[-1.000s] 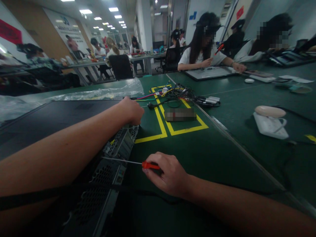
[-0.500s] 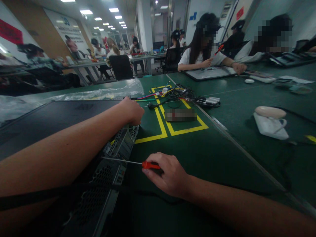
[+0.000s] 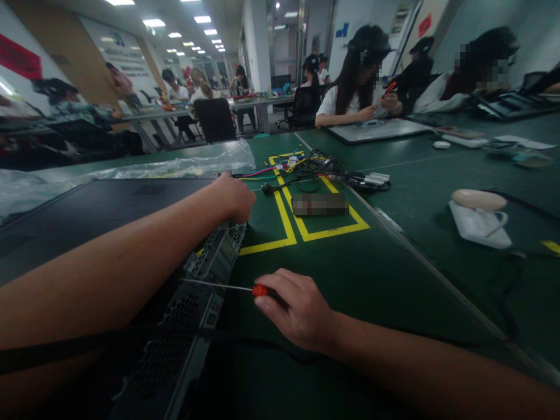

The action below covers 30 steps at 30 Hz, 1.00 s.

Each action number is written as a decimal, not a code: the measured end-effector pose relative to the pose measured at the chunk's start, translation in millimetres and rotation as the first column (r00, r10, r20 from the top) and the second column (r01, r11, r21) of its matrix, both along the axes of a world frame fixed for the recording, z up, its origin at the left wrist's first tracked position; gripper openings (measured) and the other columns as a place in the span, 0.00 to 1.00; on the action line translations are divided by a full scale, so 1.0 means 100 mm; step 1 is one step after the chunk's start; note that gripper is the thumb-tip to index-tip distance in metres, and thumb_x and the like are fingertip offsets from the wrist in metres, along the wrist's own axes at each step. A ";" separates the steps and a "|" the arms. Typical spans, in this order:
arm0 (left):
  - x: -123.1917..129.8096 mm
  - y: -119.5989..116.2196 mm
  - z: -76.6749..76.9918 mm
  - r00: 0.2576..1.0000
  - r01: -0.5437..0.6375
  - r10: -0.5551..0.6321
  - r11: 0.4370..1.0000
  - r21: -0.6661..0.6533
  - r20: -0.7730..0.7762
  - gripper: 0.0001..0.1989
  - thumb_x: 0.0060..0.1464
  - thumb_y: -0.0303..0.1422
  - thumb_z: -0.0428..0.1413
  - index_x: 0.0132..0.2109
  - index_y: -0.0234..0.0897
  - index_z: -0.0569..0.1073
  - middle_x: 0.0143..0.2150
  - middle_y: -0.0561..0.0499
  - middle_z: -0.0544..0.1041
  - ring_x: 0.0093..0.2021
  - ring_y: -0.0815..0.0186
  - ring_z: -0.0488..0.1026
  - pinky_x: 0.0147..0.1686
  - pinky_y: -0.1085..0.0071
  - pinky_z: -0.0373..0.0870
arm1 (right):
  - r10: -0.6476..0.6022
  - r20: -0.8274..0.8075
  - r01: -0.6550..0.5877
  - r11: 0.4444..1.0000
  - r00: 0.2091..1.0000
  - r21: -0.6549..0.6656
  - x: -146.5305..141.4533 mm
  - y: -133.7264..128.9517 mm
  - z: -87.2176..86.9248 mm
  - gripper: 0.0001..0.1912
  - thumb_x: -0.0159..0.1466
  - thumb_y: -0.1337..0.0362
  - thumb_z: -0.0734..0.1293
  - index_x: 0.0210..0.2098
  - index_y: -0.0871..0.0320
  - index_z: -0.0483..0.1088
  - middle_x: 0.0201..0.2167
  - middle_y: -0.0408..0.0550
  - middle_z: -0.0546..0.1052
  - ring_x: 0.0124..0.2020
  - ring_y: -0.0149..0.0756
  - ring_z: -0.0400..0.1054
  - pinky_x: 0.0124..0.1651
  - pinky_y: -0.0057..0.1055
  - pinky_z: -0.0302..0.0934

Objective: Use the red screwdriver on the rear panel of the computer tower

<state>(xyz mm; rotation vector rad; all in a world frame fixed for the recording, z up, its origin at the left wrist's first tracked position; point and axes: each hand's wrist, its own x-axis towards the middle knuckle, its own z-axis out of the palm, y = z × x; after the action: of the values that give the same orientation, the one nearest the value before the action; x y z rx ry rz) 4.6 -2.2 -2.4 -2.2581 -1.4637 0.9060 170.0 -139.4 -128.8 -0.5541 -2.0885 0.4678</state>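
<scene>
My right hand (image 3: 297, 306) grips the orange handle of a screwdriver (image 3: 259, 291), thumb and fingers closed round it. Its thin metal shaft points left, with the tip at the slotted back panel of a black computer case (image 3: 219, 254). The exact spot the tip touches is too dark to make out. My left arm reaches across the case, which lies on its side. Over the far end of the back panel, near the round fan grille, my left hand (image 3: 234, 197) is curled onto the case edge, its fingertips mostly hidden.
Beyond the case lie bundled cables (image 3: 312, 166), a black plug (image 3: 268, 188) and a dark box (image 3: 320, 205) beside yellow tape. Clear plastic wrap (image 3: 210, 158) lies behind the case. A white holder (image 3: 479, 221) stands right. Across the table a co-worker (image 3: 350, 102) handles an orange-handled tool.
The fingers of my right hand have shifted round the screwdriver handle, covering more of it. My left hand stays put. Across the table, the co-worker's hand has come up from the tabletop to the tool.
</scene>
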 end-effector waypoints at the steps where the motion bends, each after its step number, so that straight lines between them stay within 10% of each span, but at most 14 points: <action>1: 0.00 0.00 0.00 1.000 -0.002 0.002 1.000 -0.002 0.009 0.21 0.55 0.37 0.51 0.51 0.39 0.80 0.54 0.35 0.80 0.54 0.44 0.74 0.52 0.46 0.67 | 0.001 0.000 -0.001 1.000 1.000 -0.006 0.00 0.00 0.00 0.13 0.74 0.59 0.60 0.45 0.61 0.71 0.32 0.48 0.76 0.29 0.33 0.68 0.33 0.30 0.65; 30: 0.00 0.00 0.00 1.000 0.000 0.000 1.000 0.007 -0.006 0.21 0.56 0.37 0.51 0.51 0.37 0.81 0.54 0.33 0.80 0.54 0.42 0.76 0.51 0.45 0.69 | 0.033 -0.031 -0.032 0.999 0.999 0.041 0.00 0.03 -0.07 0.07 0.70 0.64 0.67 0.45 0.59 0.66 0.33 0.46 0.75 0.29 0.32 0.68 0.33 0.28 0.63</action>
<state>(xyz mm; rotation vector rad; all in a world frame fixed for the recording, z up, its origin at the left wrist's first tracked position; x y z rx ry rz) 4.4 -2.3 -2.8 -2.2483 -1.4614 0.9055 170.0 -136.9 -136.3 -0.4864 -2.0745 0.4495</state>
